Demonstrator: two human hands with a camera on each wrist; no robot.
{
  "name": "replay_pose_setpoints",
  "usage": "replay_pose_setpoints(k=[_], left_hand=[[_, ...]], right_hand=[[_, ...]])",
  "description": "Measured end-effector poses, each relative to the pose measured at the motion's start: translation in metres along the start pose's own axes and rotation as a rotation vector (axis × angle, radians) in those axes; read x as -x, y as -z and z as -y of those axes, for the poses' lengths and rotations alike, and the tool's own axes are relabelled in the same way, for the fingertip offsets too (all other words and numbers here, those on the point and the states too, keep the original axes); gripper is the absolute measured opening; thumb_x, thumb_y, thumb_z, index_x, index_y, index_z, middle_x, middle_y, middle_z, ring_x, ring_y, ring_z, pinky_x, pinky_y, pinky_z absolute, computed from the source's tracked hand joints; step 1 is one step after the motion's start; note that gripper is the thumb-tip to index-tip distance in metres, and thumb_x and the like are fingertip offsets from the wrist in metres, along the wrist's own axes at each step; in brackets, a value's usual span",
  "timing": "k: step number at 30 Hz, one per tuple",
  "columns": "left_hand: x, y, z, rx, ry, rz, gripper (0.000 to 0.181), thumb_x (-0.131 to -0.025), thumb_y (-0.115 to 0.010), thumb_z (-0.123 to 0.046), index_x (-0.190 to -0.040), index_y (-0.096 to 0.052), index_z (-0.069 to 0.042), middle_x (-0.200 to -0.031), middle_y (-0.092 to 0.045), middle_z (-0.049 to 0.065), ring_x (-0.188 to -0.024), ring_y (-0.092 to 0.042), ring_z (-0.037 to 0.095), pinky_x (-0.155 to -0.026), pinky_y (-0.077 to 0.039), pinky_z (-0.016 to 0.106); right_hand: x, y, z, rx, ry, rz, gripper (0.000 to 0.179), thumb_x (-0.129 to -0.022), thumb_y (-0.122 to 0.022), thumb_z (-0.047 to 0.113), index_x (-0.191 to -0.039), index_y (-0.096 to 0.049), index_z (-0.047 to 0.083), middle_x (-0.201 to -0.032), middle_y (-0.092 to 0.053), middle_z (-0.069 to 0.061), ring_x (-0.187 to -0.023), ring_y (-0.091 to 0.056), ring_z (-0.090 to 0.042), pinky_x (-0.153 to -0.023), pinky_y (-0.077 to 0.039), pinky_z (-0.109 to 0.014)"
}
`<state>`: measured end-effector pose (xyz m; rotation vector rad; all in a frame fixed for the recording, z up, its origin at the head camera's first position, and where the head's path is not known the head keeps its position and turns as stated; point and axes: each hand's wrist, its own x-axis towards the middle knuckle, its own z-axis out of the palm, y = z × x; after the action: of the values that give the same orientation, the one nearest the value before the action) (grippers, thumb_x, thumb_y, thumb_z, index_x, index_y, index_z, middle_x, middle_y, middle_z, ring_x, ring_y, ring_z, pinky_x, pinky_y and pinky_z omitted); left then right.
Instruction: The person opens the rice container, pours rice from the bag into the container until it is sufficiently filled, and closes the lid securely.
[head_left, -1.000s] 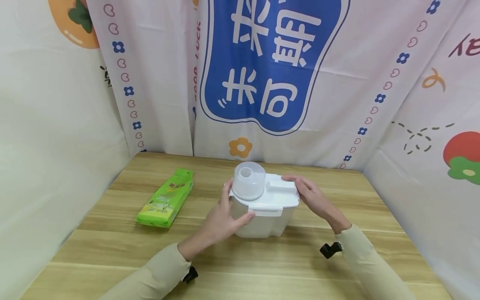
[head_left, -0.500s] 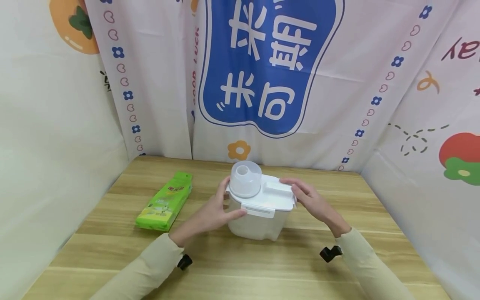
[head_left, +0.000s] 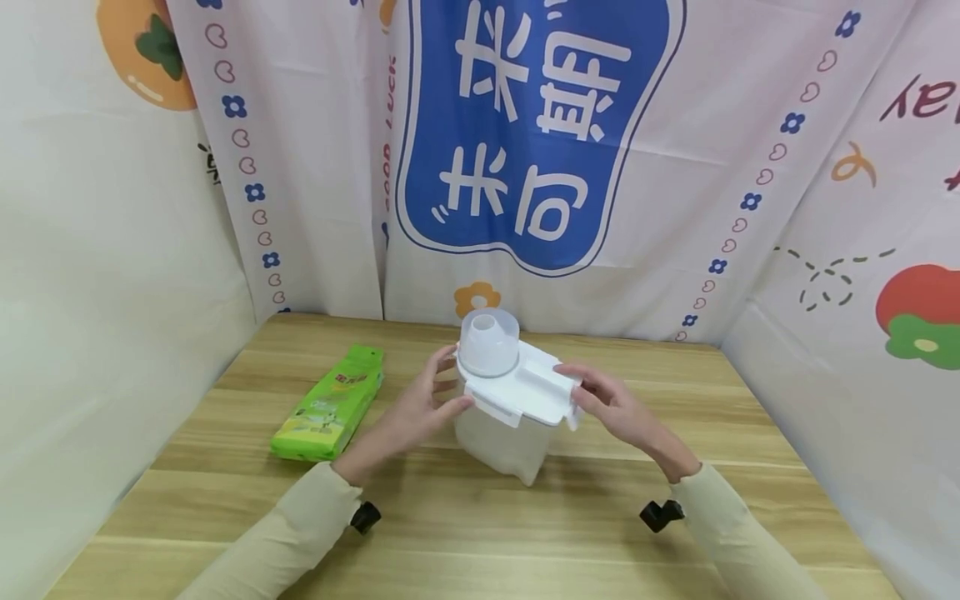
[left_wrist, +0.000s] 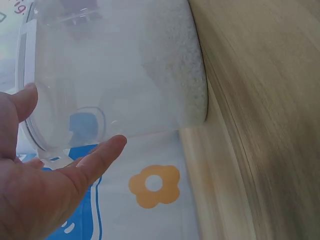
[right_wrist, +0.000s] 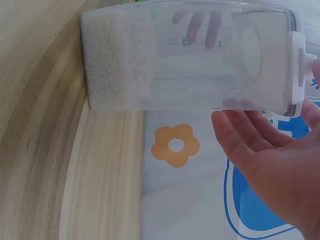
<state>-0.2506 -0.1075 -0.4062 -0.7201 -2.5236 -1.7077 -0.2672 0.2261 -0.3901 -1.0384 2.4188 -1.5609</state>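
Observation:
A clear storage container (head_left: 498, 446) with a white lid (head_left: 525, 392) stands on the table in the head view. White grains that look like rice (right_wrist: 120, 55) fill its bottom part in the right wrist view. On the lid's left end sits a translucent measuring cup (head_left: 489, 343). My left hand (head_left: 414, 412) holds the container's left end, thumb at the front latch and fingers round the far side. At the right end my right hand (head_left: 618, 407) grips the lid's edge by its raised part. Some fingertips of both hands are hidden.
A green packet (head_left: 330, 408) lies on the wooden table (head_left: 465, 550) to the left. Printed cloth (head_left: 330, 183) hangs behind, and white cloth walls (head_left: 127, 275) stand at both sides. Each wrist bears a black camera mount (head_left: 366, 517).
The container has turned clockwise as seen from above, its right end swinging nearer to me, and has shifted slightly left. Both hands have kept hold and moved left with it.

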Motion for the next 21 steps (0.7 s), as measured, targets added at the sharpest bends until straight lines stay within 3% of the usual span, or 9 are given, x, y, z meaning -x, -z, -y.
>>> replay_pose_setpoints(k=[7,11,17,21], left_hand=[[-0.003,0.003,0.005,0.018,-0.029,0.011,0.077,-0.097,-0.061,-0.029,-0.157,-0.012,-0.028,-0.159,-0.028,0.018,-0.133,-0.049,0.042,-0.1,-0.051,0.044],[-0.005,0.004,0.009,0.005,-0.046,0.001,0.069,-0.1,-0.055,-0.03,-0.157,-0.015,-0.029,-0.159,-0.029,0.016,-0.131,-0.052,0.039,-0.099,-0.052,0.04],[-0.007,0.004,0.014,-0.029,-0.031,-0.06,0.055,-0.103,-0.049,-0.033,-0.154,-0.028,-0.026,-0.151,-0.043,0.017,-0.123,-0.06,0.032,-0.096,-0.054,0.033],[-0.003,0.003,0.011,-0.036,-0.03,-0.101,0.053,-0.103,-0.05,-0.03,-0.152,-0.033,-0.021,-0.147,-0.048,0.017,-0.119,-0.063,0.032,-0.094,-0.056,0.033]], right_hand=[[0.003,-0.007,0.002,0.002,0.003,0.006,0.039,-0.101,-0.051,0.01,-0.14,-0.05,0.006,-0.128,-0.056,-0.022,-0.094,-0.063,-0.01,-0.075,-0.057,-0.026],[0.004,-0.01,0.003,-0.006,0.022,0.0,0.038,-0.1,-0.053,0.008,-0.139,-0.052,0.005,-0.133,-0.054,-0.023,-0.095,-0.063,-0.008,-0.076,-0.057,-0.024],[0.002,-0.015,0.003,-0.019,0.104,0.022,0.038,-0.1,-0.051,0.003,-0.137,-0.052,-0.002,-0.137,-0.051,-0.027,-0.102,-0.062,-0.005,-0.082,-0.057,-0.022],[0.002,-0.016,0.005,-0.004,0.105,0.037,0.037,-0.1,-0.051,0.004,-0.137,-0.054,0.001,-0.135,-0.055,-0.023,-0.1,-0.061,-0.004,-0.083,-0.057,-0.024]])
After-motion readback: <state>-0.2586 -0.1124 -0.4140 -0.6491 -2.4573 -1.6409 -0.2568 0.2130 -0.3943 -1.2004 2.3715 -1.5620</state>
